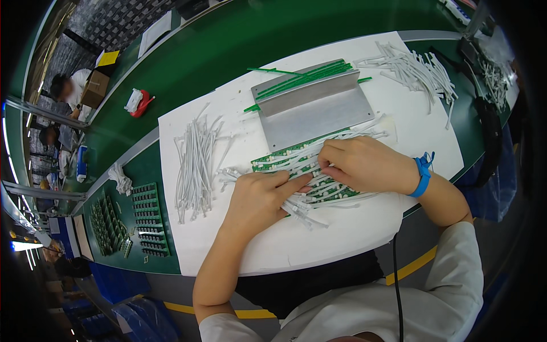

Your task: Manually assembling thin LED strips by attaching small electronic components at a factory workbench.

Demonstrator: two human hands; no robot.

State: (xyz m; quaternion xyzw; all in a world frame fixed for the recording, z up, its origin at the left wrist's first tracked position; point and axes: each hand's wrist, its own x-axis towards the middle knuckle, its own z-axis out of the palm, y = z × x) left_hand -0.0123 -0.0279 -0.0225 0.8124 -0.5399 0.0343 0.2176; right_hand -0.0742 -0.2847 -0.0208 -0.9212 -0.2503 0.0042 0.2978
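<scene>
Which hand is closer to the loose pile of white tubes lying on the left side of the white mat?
Left. The left hand lies just right of the pile of white tubes; the right hand is farther right, beyond it.

Both hands on a green circuit board (pixel 310 174) strewn with white tubes, left hand (pixel 259 199) flat, right hand (pixel 362 165) pinching

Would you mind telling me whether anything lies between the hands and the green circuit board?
Yes: white tubes lie across the green circuit board, so the left hand and right hand rest on them rather than on bare board.
</scene>
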